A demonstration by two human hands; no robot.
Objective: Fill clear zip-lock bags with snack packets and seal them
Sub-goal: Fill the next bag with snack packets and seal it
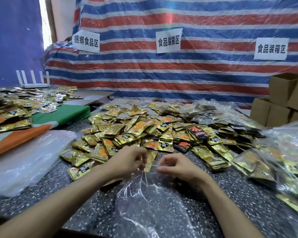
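A clear zip-lock bag (144, 203) lies limp and crumpled on the speckled dark desk (76, 203), directly in front of the person, its mouth pointing away toward the snack heap. Both hands are at that mouth. The left hand (127, 160) has its grip clamped on the bag's top edge, thumb and fingertips pinching the plastic. The right hand (177, 166) does the same just beside it, fingers curled and pinching the rim. The two hands are near each other but apart.

Just beyond the hands spreads a broad heap of gold snack packets (144, 133), a few black packets (196, 131) mixed in on its right side; the nearest gold ones touch the bag's mouth. To the right lie filled clear bags (282, 160) holding gold packets. To the left sits a stack of flat clear bags (24, 160), and behind it a second heap of gold packets (7, 112) on a green and orange cloth (62, 114).

Cardboard boxes (282, 100) are stacked at the far right. A white router (34, 83) stands at the far left. A red, white and blue striped tarp (162, 74) hangs behind, bearing paper signs (168, 40).
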